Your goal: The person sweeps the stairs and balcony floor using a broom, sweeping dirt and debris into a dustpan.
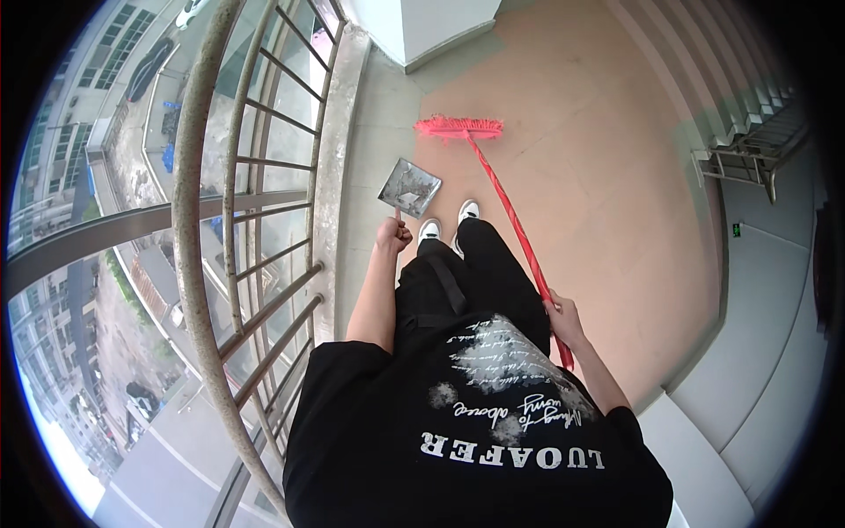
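Note:
My left hand [394,234] is closed around the thin handle of a metal dustpan [404,179]. The pan's grey surface is stained, and a pale patch shows near its middle. It sits just ahead of my shoes [430,229], on the left side. In my right hand [563,317] is the red handle of a broom [505,195], gripped near its upper end. The handle slants forward and left to a wide head with red bristles [459,124]. That head is beyond the dustpan and to its right, apart from it.
A rusty metal railing [198,165] runs along my left, above a low concrete curb [337,165]. Windows behind it overlook buildings and a yard far below. Ahead stands a white pillar [439,30]. Stairs [693,66] with a metal handrail [739,165] lie at the far right.

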